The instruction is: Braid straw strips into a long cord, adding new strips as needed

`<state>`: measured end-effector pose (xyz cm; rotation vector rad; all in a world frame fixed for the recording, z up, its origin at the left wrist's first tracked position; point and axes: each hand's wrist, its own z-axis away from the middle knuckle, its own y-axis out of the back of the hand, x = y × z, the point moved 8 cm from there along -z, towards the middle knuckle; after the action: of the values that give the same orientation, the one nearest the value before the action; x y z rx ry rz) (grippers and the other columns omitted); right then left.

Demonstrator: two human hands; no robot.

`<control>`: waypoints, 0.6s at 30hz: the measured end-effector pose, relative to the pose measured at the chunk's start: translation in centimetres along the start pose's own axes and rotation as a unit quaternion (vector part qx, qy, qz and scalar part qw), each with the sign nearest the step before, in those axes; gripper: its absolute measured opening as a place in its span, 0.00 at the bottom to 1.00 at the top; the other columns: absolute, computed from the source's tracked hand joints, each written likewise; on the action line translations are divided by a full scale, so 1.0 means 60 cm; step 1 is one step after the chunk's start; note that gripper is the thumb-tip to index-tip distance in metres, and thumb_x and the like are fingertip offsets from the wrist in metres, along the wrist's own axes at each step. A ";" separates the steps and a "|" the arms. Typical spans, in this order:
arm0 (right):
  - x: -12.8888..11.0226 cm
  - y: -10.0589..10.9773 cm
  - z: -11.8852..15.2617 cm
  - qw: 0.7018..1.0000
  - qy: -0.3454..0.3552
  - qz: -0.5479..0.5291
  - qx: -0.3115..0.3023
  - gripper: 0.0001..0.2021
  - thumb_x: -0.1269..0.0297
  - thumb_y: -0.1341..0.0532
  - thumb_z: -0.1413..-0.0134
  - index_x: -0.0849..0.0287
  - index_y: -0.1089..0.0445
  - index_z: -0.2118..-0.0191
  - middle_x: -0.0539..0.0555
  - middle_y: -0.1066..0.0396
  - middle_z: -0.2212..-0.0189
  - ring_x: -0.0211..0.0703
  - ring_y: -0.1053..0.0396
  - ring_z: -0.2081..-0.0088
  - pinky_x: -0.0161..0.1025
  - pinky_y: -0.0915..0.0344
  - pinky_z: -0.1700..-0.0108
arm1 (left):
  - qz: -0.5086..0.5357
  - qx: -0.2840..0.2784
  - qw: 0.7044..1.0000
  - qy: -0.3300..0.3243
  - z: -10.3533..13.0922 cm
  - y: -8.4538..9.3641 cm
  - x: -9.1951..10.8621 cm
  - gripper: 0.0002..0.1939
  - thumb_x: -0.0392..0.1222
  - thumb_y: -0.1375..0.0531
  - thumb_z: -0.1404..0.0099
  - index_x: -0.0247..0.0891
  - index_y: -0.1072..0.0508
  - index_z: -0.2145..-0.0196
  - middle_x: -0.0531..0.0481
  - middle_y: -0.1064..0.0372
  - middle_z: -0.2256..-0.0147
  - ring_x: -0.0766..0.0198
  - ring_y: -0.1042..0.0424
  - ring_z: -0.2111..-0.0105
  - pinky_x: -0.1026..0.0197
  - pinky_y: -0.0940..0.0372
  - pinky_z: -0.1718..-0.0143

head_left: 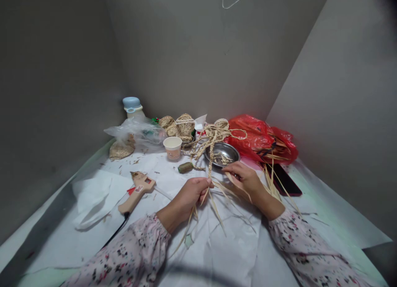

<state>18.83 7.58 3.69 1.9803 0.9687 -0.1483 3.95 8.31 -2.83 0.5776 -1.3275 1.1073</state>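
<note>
L hand (195,192) w/ straw braid (210,165)

The left hand (198,190) pinches with bent fingers. The right hand (243,180) is just beside that grip, its fingers curled, palm down.

A blue-lidded bottle (132,106) behind a clear plastic bag (139,132), a paper cup (173,148), a glue gun (137,194), a dark phone (287,182)
</note>
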 end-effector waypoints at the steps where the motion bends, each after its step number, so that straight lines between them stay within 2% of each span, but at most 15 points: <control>1: -0.010 0.007 -0.001 1.000 0.015 -0.008 0.019 0.13 0.76 0.43 0.47 0.57 0.26 0.60 0.56 0.29 0.63 0.43 0.29 0.61 0.40 0.32 0.59 | 0.001 0.001 1.000 -0.001 0.000 0.001 0.000 0.15 0.50 0.40 0.42 0.33 0.31 0.72 0.61 0.50 0.87 0.74 0.51 0.86 0.67 0.59 0.82; 4: -0.043 0.020 0.002 0.996 0.056 -0.023 0.061 0.13 0.77 0.43 0.47 0.56 0.27 0.58 0.56 0.28 0.62 0.43 0.29 0.59 0.41 0.31 0.58 | 0.017 0.002 1.000 0.000 -0.001 0.003 -0.003 0.15 0.50 0.40 0.41 0.33 0.31 0.71 0.61 0.50 0.86 0.74 0.52 0.86 0.67 0.59 0.82; 7: -0.074 0.022 0.010 0.991 0.104 -0.042 0.075 0.15 0.78 0.43 0.46 0.55 0.28 0.56 0.56 0.27 0.62 0.42 0.28 0.60 0.40 0.30 0.58 | 0.047 0.000 0.999 -0.004 -0.003 0.005 -0.006 0.15 0.50 0.39 0.42 0.33 0.31 0.69 0.62 0.51 0.86 0.74 0.52 0.85 0.67 0.60 0.82; 9: -0.091 0.016 0.015 0.988 0.135 -0.046 0.063 0.17 0.78 0.44 0.46 0.54 0.29 0.54 0.56 0.27 0.60 0.42 0.28 0.59 0.39 0.29 0.58 | 0.064 0.002 0.998 -0.011 -0.005 0.006 -0.005 0.15 0.50 0.39 0.42 0.33 0.31 0.70 0.62 0.52 0.85 0.74 0.53 0.85 0.67 0.60 0.82; 13: -0.114 -0.003 0.021 0.984 0.174 -0.039 0.016 0.19 0.78 0.44 0.46 0.54 0.30 0.51 0.57 0.27 0.56 0.41 0.27 0.57 0.38 0.29 0.56 | 0.096 -0.007 0.995 -0.014 -0.009 0.005 -0.004 0.18 0.50 0.37 0.44 0.36 0.38 0.79 0.61 0.52 0.84 0.75 0.53 0.84 0.67 0.58 0.82; 18: -0.119 -0.022 0.023 0.981 0.188 -0.024 -0.035 0.20 0.79 0.43 0.48 0.55 0.30 0.51 0.56 0.27 0.54 0.41 0.28 0.55 0.38 0.29 0.54 | 0.131 -0.011 0.991 -0.013 -0.012 0.006 -0.005 0.17 0.49 0.36 0.43 0.35 0.37 0.76 0.61 0.52 0.82 0.76 0.52 0.84 0.69 0.57 0.82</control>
<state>13.41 2.84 5.19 1.9589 1.2433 0.2391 4.02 8.98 -3.36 0.4106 -1.4650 1.2993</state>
